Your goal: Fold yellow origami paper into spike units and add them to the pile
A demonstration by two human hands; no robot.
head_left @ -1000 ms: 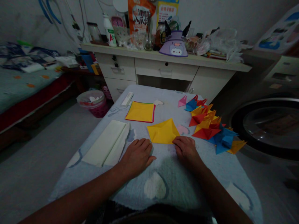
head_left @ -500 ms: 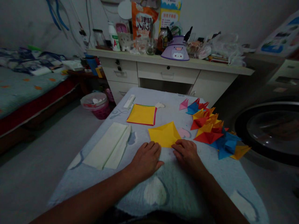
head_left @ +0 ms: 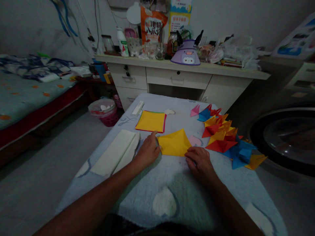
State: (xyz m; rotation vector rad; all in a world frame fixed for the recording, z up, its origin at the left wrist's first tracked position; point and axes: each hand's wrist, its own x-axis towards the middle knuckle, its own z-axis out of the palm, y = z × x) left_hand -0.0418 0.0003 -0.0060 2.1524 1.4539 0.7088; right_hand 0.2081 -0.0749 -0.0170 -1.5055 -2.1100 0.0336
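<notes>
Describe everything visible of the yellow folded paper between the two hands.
The yellow folded paper sheet is thin and matte-looking, with straight edges, faint creases and a point on its far side, right of centre. It lies roughly flat on the pale blue patterned cloth. The left hand is at its left edge, contact unclear; the right hand meets its near right corner.

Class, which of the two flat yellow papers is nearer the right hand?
The folded yellow paper between the left hand and right hand, its far edge pointed; the square yellow sheet, red beneath it, lies farther off.
</notes>
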